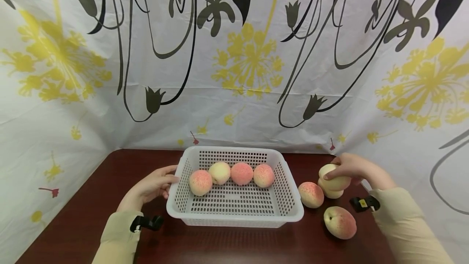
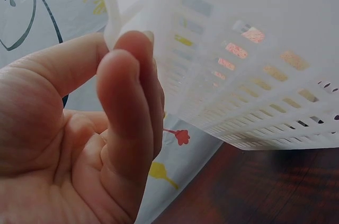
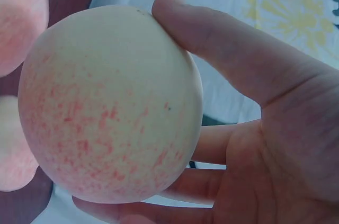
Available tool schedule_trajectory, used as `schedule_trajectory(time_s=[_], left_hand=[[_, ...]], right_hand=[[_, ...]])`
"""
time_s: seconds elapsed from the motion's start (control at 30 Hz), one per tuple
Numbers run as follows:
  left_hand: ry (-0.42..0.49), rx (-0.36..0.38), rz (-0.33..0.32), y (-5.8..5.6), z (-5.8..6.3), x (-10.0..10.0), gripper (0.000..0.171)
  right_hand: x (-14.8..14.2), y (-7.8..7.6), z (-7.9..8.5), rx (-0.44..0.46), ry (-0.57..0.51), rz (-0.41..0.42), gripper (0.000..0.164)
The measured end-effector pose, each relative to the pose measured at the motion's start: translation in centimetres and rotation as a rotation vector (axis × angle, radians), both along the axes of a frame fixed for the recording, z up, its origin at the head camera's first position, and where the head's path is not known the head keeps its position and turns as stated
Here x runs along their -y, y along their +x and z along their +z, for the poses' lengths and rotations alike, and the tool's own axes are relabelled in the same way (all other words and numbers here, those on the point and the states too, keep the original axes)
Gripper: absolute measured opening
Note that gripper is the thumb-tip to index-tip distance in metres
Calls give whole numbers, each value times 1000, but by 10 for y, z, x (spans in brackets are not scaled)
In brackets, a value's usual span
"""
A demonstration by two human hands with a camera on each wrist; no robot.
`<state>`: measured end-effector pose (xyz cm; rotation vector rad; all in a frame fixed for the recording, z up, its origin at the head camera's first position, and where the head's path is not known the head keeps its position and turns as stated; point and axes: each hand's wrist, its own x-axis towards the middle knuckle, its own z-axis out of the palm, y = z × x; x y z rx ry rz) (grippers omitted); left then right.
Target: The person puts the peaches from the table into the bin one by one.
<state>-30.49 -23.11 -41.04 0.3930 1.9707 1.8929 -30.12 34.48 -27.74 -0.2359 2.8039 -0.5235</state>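
Observation:
A white perforated plastic basket (image 1: 234, 220) stands on the table with several yellow-and-pink peaches (image 1: 242, 173) inside, grouped toward its back. My left hand (image 1: 155, 184) grips the basket's left rim. In the left wrist view, that hand's fingers (image 2: 127, 102) are bent at the basket's outer wall. To the right of the basket, my right hand (image 1: 353, 167) holds a pale yellow peach (image 3: 111, 107) with pink speckles, thumb on one side and fingers around the other. Part of another pale peach (image 1: 331, 194) shows just below the held one.
Two more peaches lie on the table right of the basket: one reddish peach (image 1: 311, 194) close to its right rim, another peach (image 1: 340, 222) nearer the front. The dark red-brown table (image 1: 91, 215) meets a patterned white cloth (image 1: 227, 121) at the back and sides.

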Motion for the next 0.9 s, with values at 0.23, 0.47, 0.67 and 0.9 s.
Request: schedule_trajectory(time_s=[0.23,0.47,0.67,0.9], left_hand=[[-9,-9,-5,-1,0,0,68],[3,-4,-16,0,-1,1,69],[-4,-16,-15,1,0,1,68],[-5,-15,-14,1,-1,0,68]], right_hand=[[25,1,12,-52,21,68,41],[54,2,20,-109,39,129,38],[80,1,21,-142,18,174,33],[103,1,20,-148,28,201,33]])
